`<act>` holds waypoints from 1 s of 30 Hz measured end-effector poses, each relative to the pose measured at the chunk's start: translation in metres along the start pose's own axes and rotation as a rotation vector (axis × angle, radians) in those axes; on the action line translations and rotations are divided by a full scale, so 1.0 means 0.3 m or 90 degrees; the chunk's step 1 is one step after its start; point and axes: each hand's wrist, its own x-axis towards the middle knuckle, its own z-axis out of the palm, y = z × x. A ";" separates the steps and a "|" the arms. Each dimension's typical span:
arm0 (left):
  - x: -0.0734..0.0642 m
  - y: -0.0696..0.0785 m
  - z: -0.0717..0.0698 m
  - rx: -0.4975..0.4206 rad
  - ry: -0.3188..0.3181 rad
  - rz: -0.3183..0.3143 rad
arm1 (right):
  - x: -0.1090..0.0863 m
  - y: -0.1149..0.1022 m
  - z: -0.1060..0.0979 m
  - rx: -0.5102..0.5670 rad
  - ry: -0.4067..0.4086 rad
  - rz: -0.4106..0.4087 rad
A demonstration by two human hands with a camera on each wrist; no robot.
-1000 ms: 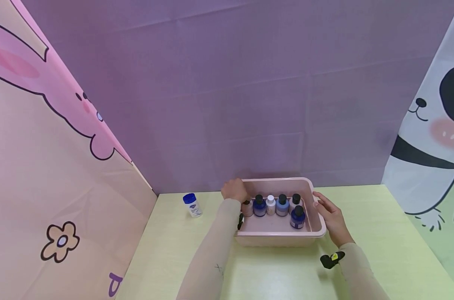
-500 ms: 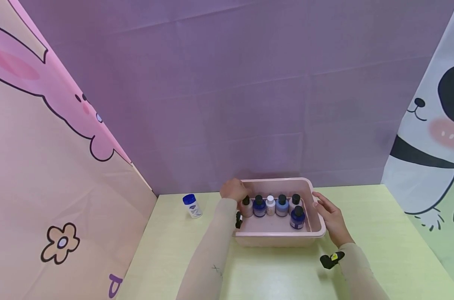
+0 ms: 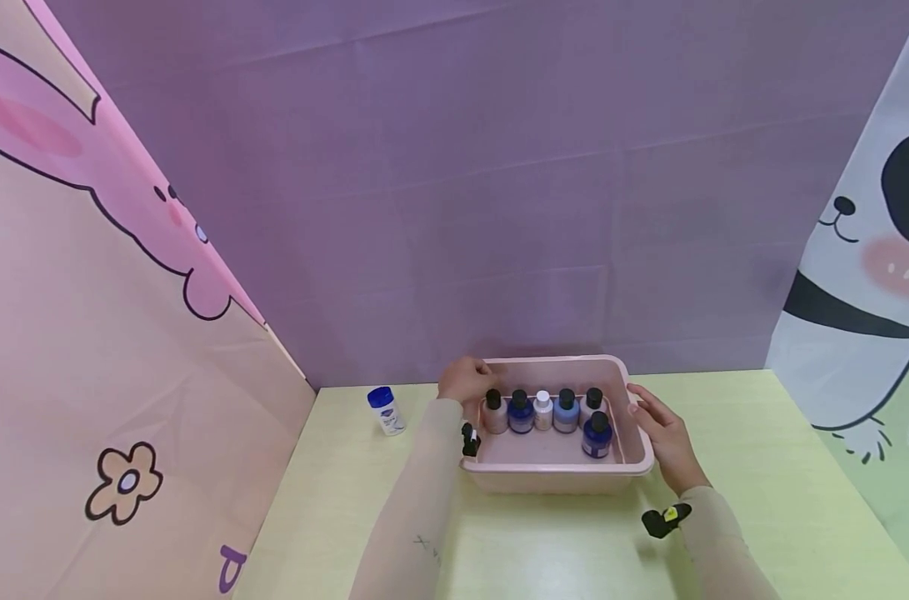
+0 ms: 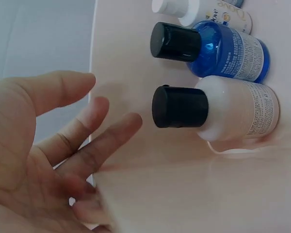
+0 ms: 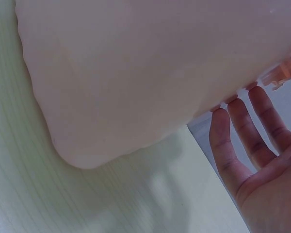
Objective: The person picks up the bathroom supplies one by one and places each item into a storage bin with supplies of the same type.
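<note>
A pink plastic basin (image 3: 551, 479) holds several bottles. A pale pink bottle with a black cap (image 3: 495, 417) stands at its left end, beside a dark blue bottle (image 4: 228, 51). Then come a small white bottle (image 3: 542, 412), a light blue bottle (image 3: 566, 413) and another pale bottle (image 3: 592, 408), with a second dark blue bottle (image 3: 596, 437) in front. My left hand (image 3: 463, 380) is over the basin's back left corner; its fingers are spread and apart from the pale pink bottle's cap. My right hand (image 3: 664, 437) touches the basin's right side with extended fingertips (image 5: 220, 119).
A white bottle with a blue cap (image 3: 387, 413) stands on the pale table (image 3: 544, 550) left of the basin. A purple cloth backdrop (image 3: 454, 208) hangs right behind the table's back edge.
My left hand has drawn up and left, away from the pale pink bottle, which now shows fully in the basin. The right hand stays at the basin's right side.
</note>
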 end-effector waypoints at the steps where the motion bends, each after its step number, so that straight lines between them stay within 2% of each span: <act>1: -0.001 -0.004 -0.003 -0.019 -0.003 0.003 | -0.001 -0.002 0.000 -0.001 0.000 0.003; 6: -0.003 -0.022 -0.018 -0.091 -0.012 0.011 | -0.007 -0.011 0.002 -0.001 0.004 0.007; 12: -0.018 -0.045 -0.038 -0.157 -0.019 -0.003 | -0.007 -0.011 0.003 -0.004 0.003 0.006; 22: -0.054 -0.078 -0.066 -0.259 0.009 0.007 | -0.002 -0.007 0.000 -0.009 0.002 0.004; 30: -0.085 -0.109 -0.070 -0.354 0.015 -0.022 | 0.004 0.001 0.001 -0.002 0.006 0.004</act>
